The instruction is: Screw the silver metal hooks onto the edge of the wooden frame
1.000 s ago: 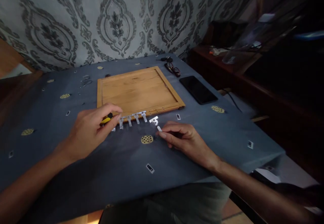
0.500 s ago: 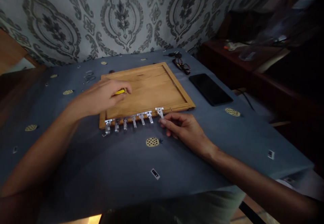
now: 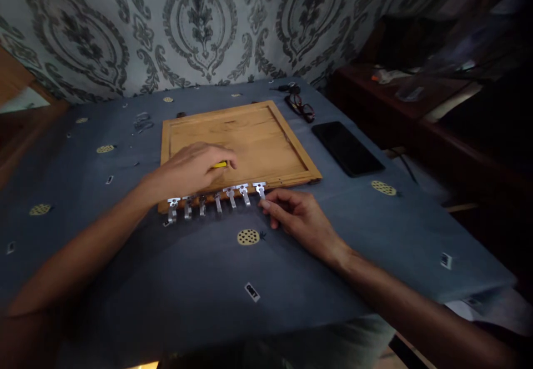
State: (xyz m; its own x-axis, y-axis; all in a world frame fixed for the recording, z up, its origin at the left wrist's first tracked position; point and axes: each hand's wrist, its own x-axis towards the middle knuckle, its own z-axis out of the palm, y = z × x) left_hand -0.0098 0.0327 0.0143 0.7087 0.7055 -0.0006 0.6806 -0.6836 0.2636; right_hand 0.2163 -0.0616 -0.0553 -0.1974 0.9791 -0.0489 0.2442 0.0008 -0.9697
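A shallow-framed wooden panel [image 3: 250, 141] lies on the blue cloth. Along its near edge sits a row of several silver T-shaped metal clips [image 3: 231, 198], their stems pointing toward me. My right hand [image 3: 302, 216] is closed, thumb and fingers pinching the stem of the rightmost metal clip [image 3: 259, 188]. Over the panel's left part, my left hand [image 3: 197, 163] is curled round a small yellow tool [image 3: 220, 164]. Only a short yellow piece with a dark end shows between the fingers, so its kind is unclear.
Right of the panel lies a black phone [image 3: 347, 148], with eyeglasses [image 3: 300, 108] and a dark object with a cord [image 3: 289, 88] behind it. A small clear coiled item [image 3: 144, 122] is at the left. Patterned wall [image 3: 200, 24] rises behind the table.
My left hand has moved right and slightly toward me with the yellow tool, closer to the clips. My right hand keeps its pinch on the rightmost clip, which has shifted slightly toward the row.
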